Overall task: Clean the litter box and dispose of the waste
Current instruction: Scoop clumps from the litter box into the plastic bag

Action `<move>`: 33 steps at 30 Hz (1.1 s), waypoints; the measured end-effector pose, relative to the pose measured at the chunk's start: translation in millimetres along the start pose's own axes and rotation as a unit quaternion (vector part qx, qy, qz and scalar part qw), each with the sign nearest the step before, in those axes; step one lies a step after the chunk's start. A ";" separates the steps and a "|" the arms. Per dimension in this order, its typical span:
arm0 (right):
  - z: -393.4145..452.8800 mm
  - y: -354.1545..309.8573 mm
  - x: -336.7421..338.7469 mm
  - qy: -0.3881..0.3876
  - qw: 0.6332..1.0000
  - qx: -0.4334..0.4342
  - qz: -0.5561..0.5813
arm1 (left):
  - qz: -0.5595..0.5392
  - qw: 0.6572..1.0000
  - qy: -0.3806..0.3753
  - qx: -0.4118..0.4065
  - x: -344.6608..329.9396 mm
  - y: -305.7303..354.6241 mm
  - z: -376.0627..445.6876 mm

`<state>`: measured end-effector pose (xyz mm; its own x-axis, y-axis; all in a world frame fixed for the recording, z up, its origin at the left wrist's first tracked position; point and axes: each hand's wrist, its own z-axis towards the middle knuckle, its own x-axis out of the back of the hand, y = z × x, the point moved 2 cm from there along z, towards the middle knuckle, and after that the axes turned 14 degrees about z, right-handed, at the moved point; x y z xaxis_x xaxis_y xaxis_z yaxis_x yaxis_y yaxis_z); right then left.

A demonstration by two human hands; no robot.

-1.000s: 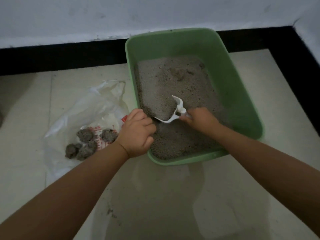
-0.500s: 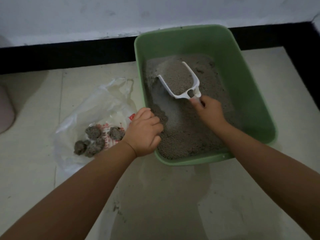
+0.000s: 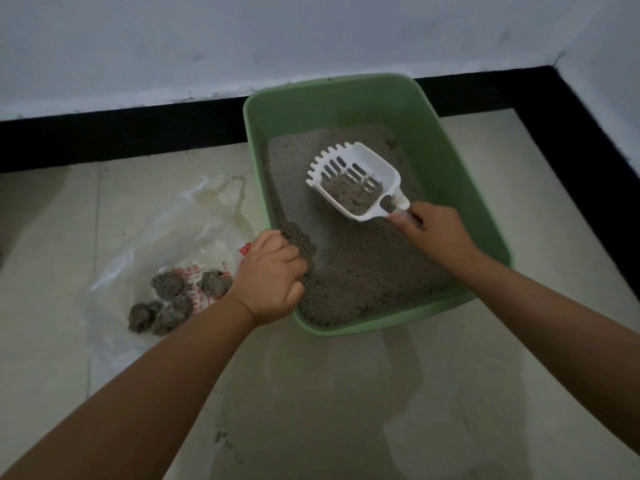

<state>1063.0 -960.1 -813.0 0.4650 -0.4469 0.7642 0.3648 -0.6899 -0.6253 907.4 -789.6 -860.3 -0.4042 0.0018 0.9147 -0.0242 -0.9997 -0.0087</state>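
Partly done: several clumps (image 3: 166, 306) already lie on the plastic bag (image 3: 166, 230) on the floor, left of the green litter box (image 3: 460, 161). Right hand (image 3: 436, 233) fingers closed round scoop (image 3: 356, 181) handle, raised over litter w/ some still sifting. Left hand (image 3: 273, 278) curled on box's near-left rim. Left: more sifting, tie bag, bin it.

Litter box (image 3: 450, 161) against wall (image 3: 242, 39); plastic bag (image 3: 166, 237) blocks left; near floor (image 3: 346, 393) open.

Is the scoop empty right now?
No, the white scoop, held by the right hand, has litter in it.
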 end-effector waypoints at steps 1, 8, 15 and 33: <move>-1.8 1.3 -0.6 0.001 1.000 -0.001 0.006 | 0.001 1.000 -0.005 -0.001 0.4 0.0 -0.1; -10.0 5.3 2.7 0.000 1.000 -0.016 0.012 | 0.028 0.999 -0.046 -0.003 6.3 1.7 1.6; -19.7 -0.2 -0.1 0.000 1.000 -0.010 -0.015 | 0.033 0.995 -0.093 -0.021 13.4 5.4 -0.3; -40.9 -133.0 -90.5 -0.095 0.942 0.273 -0.171 | -0.007 0.812 -0.255 0.525 78.2 -90.8 -120.2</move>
<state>939.5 -851.2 -792.5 0.3620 -0.1053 0.9262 0.8558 -0.3564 -0.3750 768.1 -695.6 -836.6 0.0277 0.2704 0.9624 0.8759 -0.4705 0.1070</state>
